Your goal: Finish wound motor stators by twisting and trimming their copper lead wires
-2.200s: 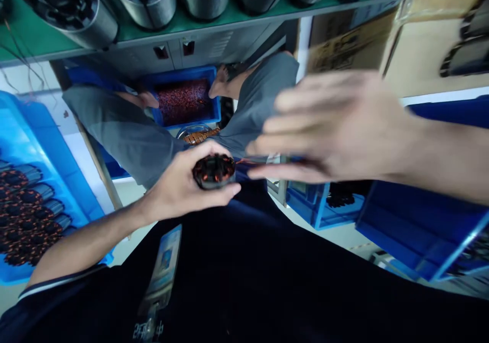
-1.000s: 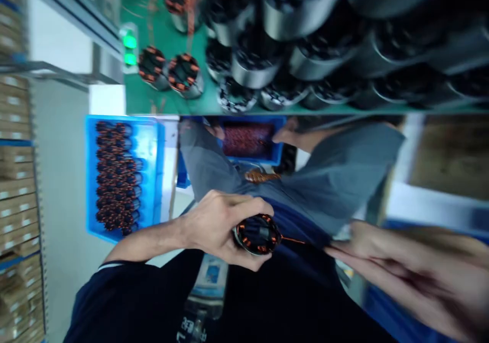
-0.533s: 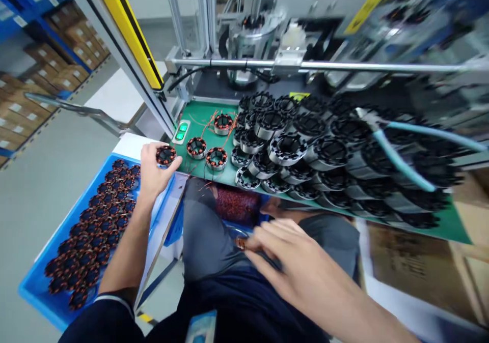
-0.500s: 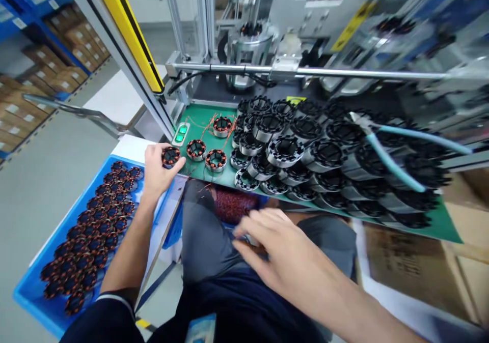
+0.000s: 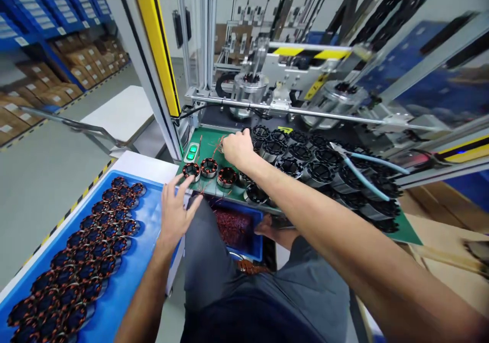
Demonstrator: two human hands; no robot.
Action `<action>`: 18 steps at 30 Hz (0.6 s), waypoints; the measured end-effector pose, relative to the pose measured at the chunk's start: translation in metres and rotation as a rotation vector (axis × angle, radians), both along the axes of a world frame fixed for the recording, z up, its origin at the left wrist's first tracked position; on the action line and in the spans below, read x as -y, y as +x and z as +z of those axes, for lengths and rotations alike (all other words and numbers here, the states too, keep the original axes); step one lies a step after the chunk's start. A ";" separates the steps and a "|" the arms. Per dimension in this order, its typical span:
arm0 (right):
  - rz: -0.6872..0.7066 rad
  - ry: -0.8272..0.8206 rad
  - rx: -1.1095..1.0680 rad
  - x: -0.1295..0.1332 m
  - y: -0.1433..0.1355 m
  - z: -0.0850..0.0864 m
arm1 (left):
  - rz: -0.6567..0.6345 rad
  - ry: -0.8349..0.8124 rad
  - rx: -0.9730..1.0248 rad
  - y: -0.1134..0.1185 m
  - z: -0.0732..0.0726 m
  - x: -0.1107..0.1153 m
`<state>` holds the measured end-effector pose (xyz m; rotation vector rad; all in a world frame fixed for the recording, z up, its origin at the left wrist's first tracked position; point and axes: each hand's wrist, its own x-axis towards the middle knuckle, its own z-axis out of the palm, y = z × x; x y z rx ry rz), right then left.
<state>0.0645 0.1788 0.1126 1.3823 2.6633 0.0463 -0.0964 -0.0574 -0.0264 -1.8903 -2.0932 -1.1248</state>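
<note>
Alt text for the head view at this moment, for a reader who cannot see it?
A person's right hand is closed over something on a green mat in front of a machine. The open left hand reaches toward three copper-wound motor cores at the mat's near edge. A blue tray of similar cores lies to the left.

This is a factory floor, at a station where electric motor parts are assembled. A framed machine (image 5: pixel 267 73) with yellow-and-black hazard stripes and a yellow light-curtain post (image 5: pixel 160 53) stands behind a green-topped desk (image 5: pixel 208 142) crowded with black stator cores (image 5: pixel 305 160). A blue tray (image 5: pixel 148 216) beside it holds rows of copper-wound stators (image 5: pixel 91 251). Along the far wall, warehouse shelving (image 5: pixel 46 7) carries blue bins and cardboard boxes (image 5: pixel 57 86), and striped tape (image 5: pixel 72 208) marks the grey floor.
</note>
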 end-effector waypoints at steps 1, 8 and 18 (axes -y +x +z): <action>0.016 0.037 -0.011 0.002 0.005 0.009 | -0.006 -0.014 -0.012 0.002 -0.001 0.003; 0.310 0.170 -0.267 0.101 0.083 0.095 | -0.115 0.170 0.184 0.032 0.046 0.027; 0.494 -0.118 -0.640 0.205 0.216 0.036 | -0.714 0.026 0.727 0.138 0.057 0.044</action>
